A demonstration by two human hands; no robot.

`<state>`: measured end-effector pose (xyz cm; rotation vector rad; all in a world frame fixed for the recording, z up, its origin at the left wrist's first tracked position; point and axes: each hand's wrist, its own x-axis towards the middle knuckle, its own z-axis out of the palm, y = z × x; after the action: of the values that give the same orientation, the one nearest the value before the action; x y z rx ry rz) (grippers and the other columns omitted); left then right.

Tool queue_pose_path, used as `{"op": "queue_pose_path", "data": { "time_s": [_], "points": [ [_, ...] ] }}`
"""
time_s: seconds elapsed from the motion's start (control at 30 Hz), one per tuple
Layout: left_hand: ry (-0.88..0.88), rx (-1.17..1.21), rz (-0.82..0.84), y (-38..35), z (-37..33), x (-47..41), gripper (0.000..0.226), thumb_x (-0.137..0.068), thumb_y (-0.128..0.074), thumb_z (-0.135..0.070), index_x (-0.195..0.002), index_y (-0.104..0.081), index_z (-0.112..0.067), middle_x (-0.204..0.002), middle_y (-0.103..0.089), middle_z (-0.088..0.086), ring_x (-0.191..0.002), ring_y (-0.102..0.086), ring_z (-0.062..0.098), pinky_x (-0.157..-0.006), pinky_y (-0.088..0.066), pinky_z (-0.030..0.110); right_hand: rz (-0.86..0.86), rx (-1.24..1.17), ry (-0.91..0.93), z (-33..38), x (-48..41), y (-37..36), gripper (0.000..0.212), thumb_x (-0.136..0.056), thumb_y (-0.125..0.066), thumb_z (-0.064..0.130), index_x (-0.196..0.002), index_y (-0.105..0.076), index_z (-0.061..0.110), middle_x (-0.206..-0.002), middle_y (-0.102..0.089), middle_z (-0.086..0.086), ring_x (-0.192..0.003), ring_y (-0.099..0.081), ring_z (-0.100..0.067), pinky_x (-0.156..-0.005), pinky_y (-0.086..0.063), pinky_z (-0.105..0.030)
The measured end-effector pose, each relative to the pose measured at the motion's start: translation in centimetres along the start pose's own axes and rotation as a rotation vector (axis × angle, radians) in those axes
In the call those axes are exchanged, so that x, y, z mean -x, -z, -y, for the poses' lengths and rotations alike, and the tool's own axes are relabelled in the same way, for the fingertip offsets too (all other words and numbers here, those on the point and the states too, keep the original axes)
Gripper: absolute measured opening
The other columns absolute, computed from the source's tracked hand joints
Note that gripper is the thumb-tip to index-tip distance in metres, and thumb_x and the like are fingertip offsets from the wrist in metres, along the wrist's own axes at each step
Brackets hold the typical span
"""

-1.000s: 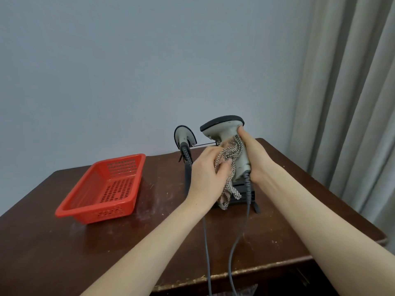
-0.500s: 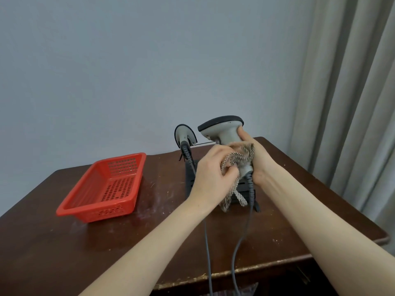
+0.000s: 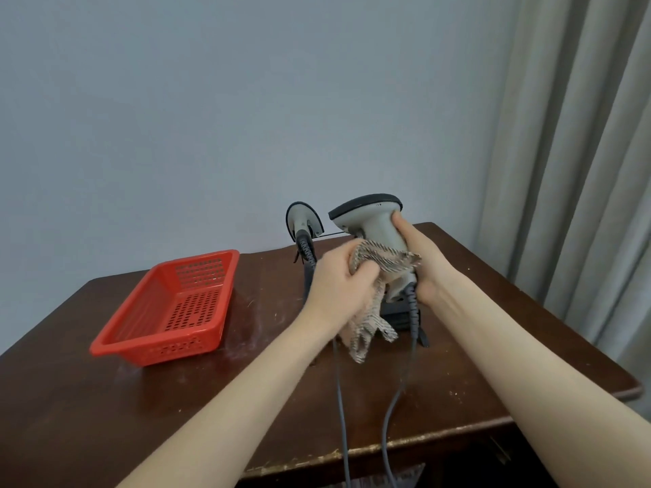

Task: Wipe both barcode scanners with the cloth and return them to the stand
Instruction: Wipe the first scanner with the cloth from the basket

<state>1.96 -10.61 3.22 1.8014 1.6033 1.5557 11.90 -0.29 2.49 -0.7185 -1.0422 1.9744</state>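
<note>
My right hand (image 3: 421, 262) grips the handle of a grey barcode scanner (image 3: 370, 216) with a dark head, held upright above the black stand (image 3: 396, 313). My left hand (image 3: 340, 280) holds a striped beige cloth (image 3: 373, 301) bunched against the scanner's handle; the cloth's loose end hangs down in front of the stand. A second grey scanner (image 3: 303, 220) sits upright at the stand's left side, its head facing away. Both scanners have grey cables (image 3: 391, 417) running down over the table's front edge.
A red perforated plastic basket (image 3: 169, 311) stands on the left of the dark wooden table (image 3: 493, 346). A plain wall is behind, and grey curtains (image 3: 581, 170) hang on the right. The table's front edge is chipped.
The scanner has tilted slightly. My left hand has slid the cloth down and across the scanner's handle, from under the head to the lower part.
</note>
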Motion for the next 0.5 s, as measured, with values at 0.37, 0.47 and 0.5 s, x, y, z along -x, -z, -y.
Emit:
{"op": "queue_pose_path", "data": {
  "time_s": [0.37, 0.47, 0.5],
  "points": [
    [0.209, 0.191, -0.275, 1.7, 1.5, -4.6, 0.028, -0.085, -0.060, -0.007, -0.110, -0.053, -0.017, -0.107, -0.060, 0.001, -0.090, -0.062, 0.010, -0.080, -0.050, 0.019, -0.064, -0.100, -0.006, -0.5, -0.3, -1.7, 0.043, -0.095, -0.049, 0.046, -0.110, -0.065, 0.009, -0.091, -0.069, -0.007, -0.081, -0.065, -0.022, -0.082, -0.054, -0.036],
    [-0.049, -0.158, -0.393, 0.4, 2.3, -3.6, 0.032, -0.084, -0.062, -0.006, -0.112, -0.053, -0.018, -0.116, -0.042, 0.001, -0.095, -0.051, 0.011, -0.085, -0.042, 0.016, -0.055, -0.091, -0.018, -0.9, -0.4, -2.1, 0.037, -0.094, -0.053, 0.039, -0.111, -0.064, 0.009, -0.085, -0.069, -0.006, -0.073, -0.065, -0.020, -0.067, -0.056, -0.032],
    [-0.133, -0.248, -0.426, 0.2, 2.6, -3.4, 0.026, -0.084, -0.061, -0.006, -0.108, -0.058, -0.016, -0.116, -0.041, 0.003, -0.099, -0.048, 0.012, -0.088, -0.043, 0.021, -0.033, -0.103, -0.019, -0.9, -0.3, -2.1, 0.033, -0.094, -0.053, 0.038, -0.103, -0.065, 0.009, -0.078, -0.068, -0.005, -0.066, -0.065, -0.018, -0.060, -0.054, -0.029]
  ]
}}
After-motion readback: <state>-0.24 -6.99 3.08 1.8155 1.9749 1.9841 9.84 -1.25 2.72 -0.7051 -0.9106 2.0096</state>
